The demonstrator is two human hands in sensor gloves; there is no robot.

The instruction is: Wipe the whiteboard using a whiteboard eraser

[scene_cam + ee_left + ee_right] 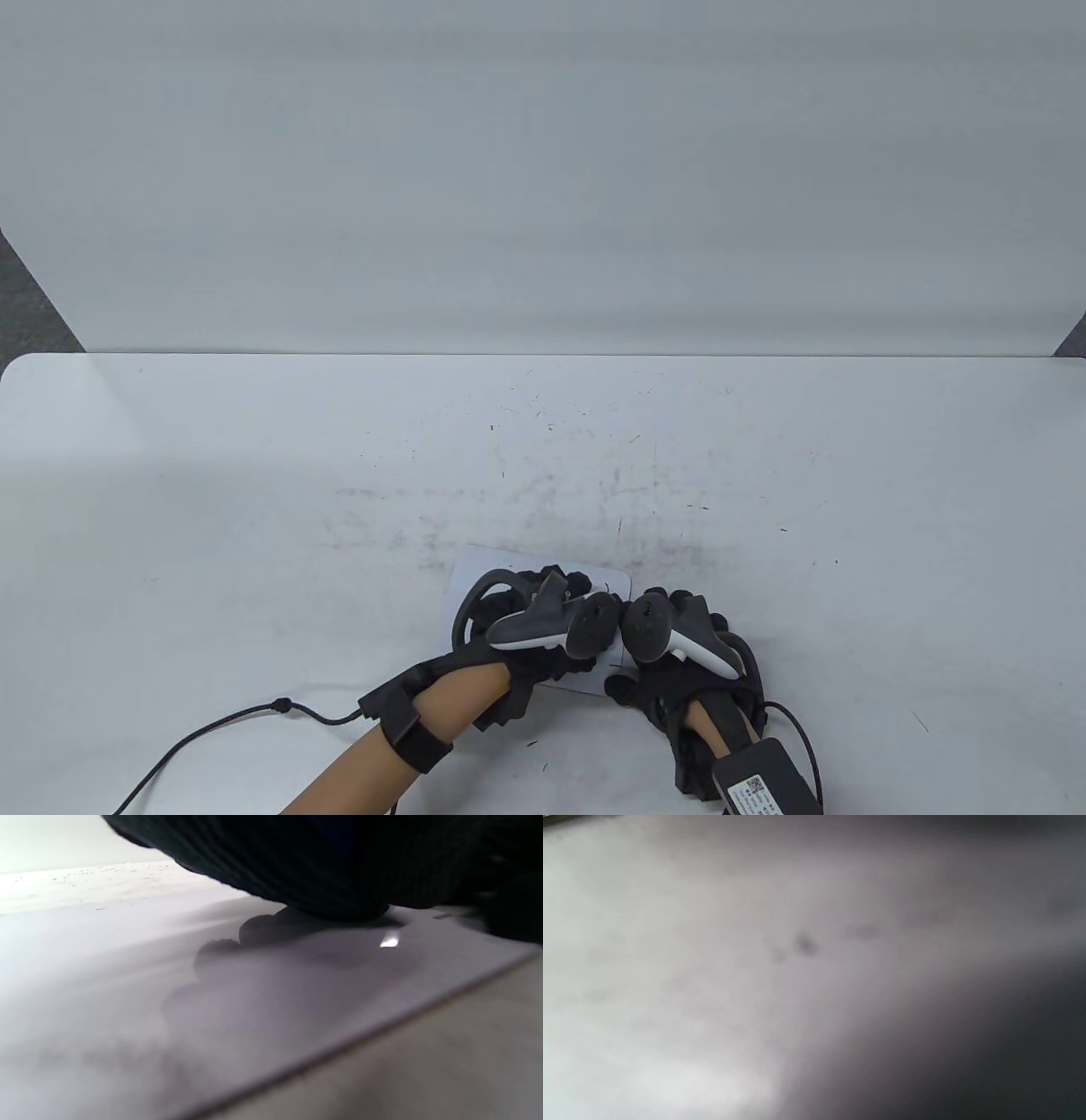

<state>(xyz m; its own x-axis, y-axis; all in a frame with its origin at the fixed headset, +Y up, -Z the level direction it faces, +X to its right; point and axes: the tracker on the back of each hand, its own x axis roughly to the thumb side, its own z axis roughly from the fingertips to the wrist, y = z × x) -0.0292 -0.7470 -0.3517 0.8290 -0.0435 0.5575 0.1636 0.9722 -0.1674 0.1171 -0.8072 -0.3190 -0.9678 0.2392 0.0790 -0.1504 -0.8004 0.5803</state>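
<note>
A small white whiteboard (477, 573) lies flat on the table near the front edge, mostly covered by my hands. My left hand (567, 587) rests on top of it, fingers pointing away. In the left wrist view the glove (339, 866) presses on the board (318, 1005), whose edge runs diagonally. My right hand (657, 679) is at the board's right edge, close beside the left hand. Its fingers are hidden under the tracker. No eraser shows in any view. The right wrist view is only a blurred pale surface.
The white table (254, 509) has faint grey smudges and small dark specks in its middle. A white panel (543, 170) stands along the back. A cable (212, 730) trails from my left wrist, and a black box (764, 777) sits on my right wrist.
</note>
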